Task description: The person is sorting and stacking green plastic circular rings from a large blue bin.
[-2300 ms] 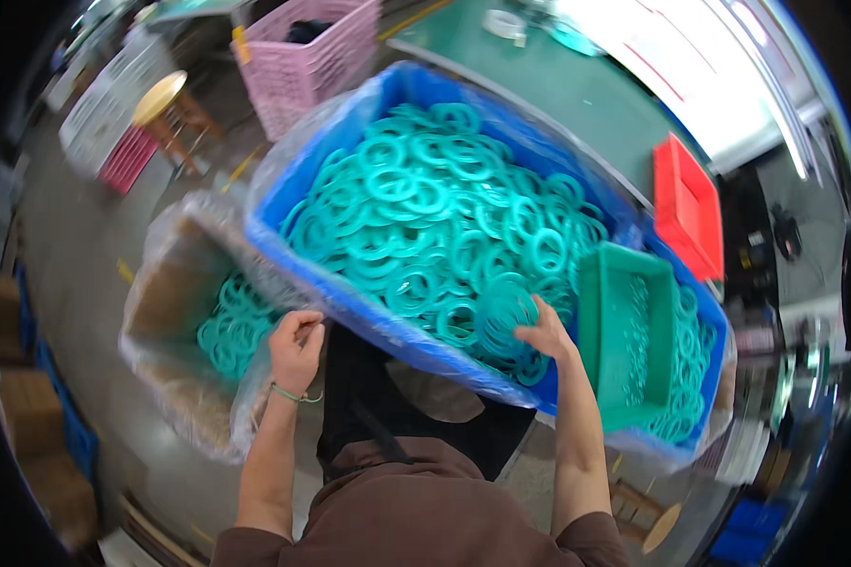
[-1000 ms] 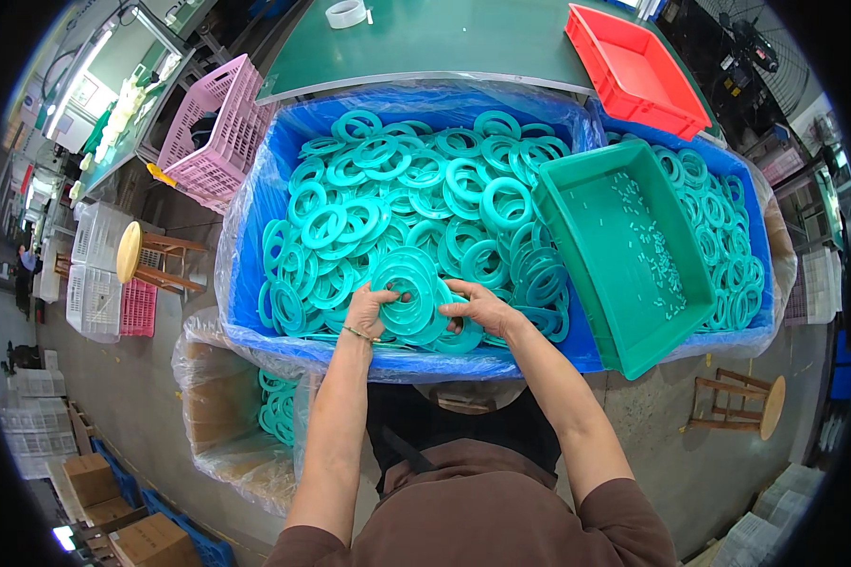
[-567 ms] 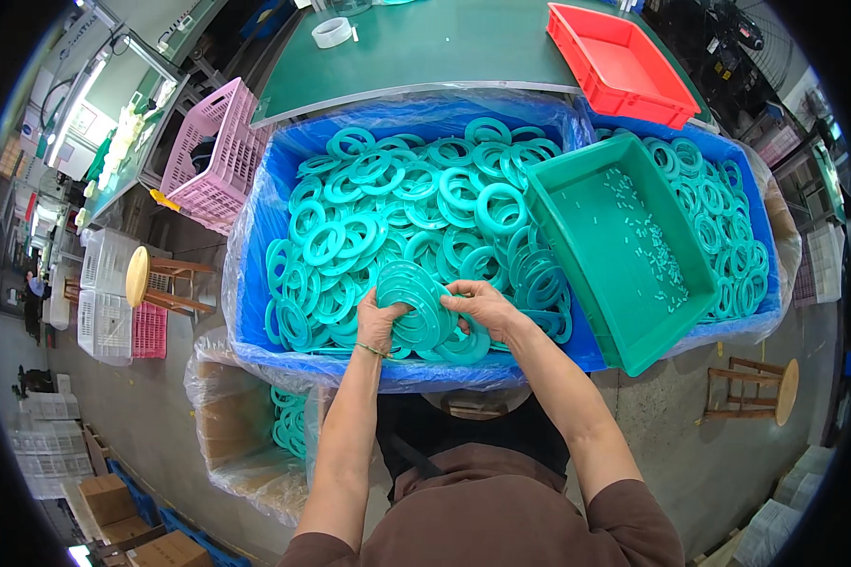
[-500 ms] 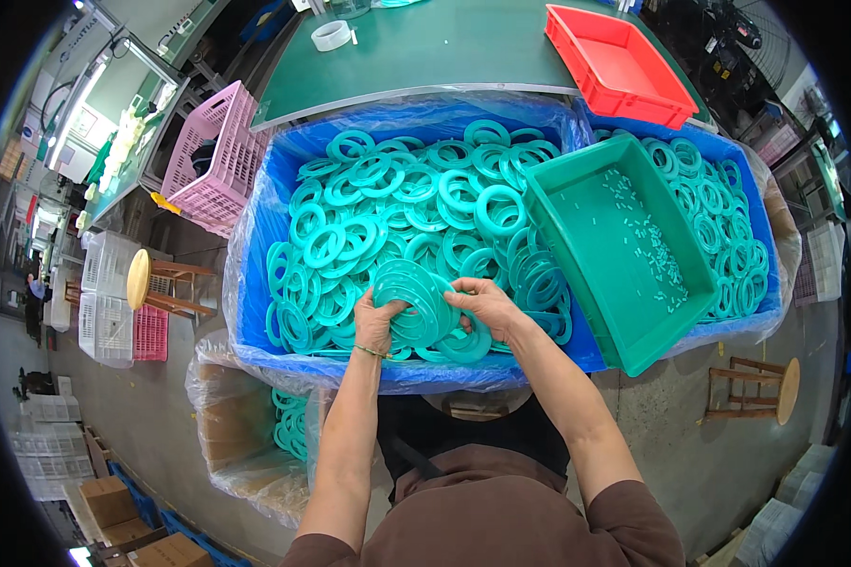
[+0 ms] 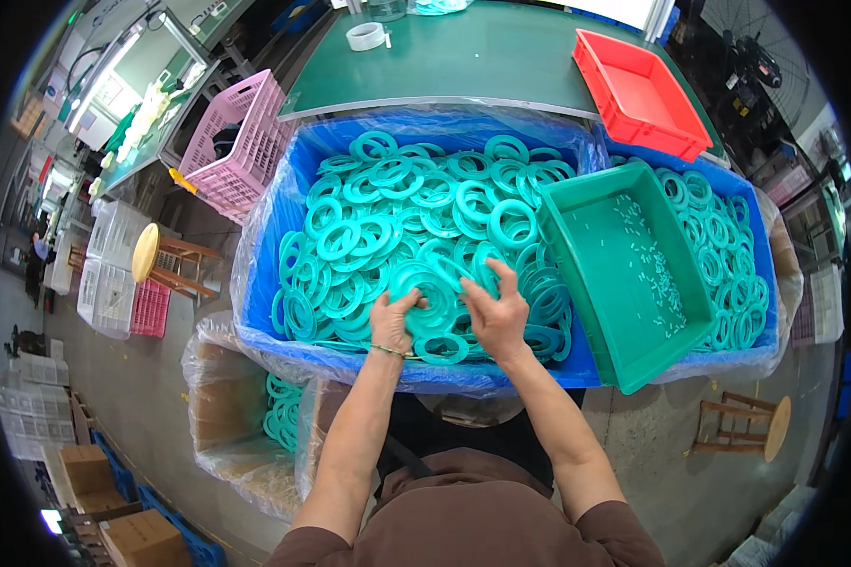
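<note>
- Clear crates (image 5: 109, 288) stand stacked on the floor at the far left, blurred at the picture's bent edge.
- A stool (image 5: 146, 252) with a round wooden seat stands just beside them.
- A box (image 5: 219, 416), lined with clear film, stands by the person's left side with turquoise rings inside it.
- A pink crate (image 5: 232, 146) stands near the blue bin's far left corner, a dark thing inside it.
- The blue bin (image 5: 435, 130), also film-lined, lies across the front of the person, heaped with loose rings (image 5: 355, 227).
- A tape roll (image 5: 366, 36) rests on the green table (image 5: 487, 57) beyond the bin.
- The left hand (image 5: 397, 319), a thin band on its wrist, pinches a small stack (image 5: 408, 281) of rings between thumb and fingers, above the heap.
- The right hand (image 5: 496, 307) is just right of that stack, fingers parted; motion blur hides whether it pinches a ring.
- A green tray (image 5: 600, 326) sits slanted over the bins, small pale pieces scattered in it.
- A red tray (image 5: 638, 90) rests on the table's right end.
- A second bin (image 5: 758, 236), blue too, holds more rings.
- Another wooden stool (image 5: 776, 430) stands at the right.
</note>
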Available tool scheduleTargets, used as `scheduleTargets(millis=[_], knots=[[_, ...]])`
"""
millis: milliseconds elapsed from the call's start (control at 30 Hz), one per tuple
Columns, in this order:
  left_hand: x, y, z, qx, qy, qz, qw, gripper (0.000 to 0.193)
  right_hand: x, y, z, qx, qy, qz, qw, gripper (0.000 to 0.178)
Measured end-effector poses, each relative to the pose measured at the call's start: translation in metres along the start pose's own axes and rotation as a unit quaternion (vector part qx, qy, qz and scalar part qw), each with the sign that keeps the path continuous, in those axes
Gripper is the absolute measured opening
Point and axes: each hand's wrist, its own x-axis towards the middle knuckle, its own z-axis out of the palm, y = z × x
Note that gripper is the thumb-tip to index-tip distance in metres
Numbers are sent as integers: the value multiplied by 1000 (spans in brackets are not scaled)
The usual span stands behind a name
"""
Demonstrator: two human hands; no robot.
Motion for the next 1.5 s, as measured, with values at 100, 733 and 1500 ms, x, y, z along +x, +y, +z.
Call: scheduleTargets(millis=[100,733,1500], knots=[[-4,-10,9,-54,-130,-26,990,23,-4,-2,2,-72,-29,-129,989,26],[-32,4,18,12,-42,20,999,49,-7,-16,-18,74,1,17,997,38],[-71,20,10,-146,-235,37,960,75,-17,-61,-27,104,-88,-191,972,25]])
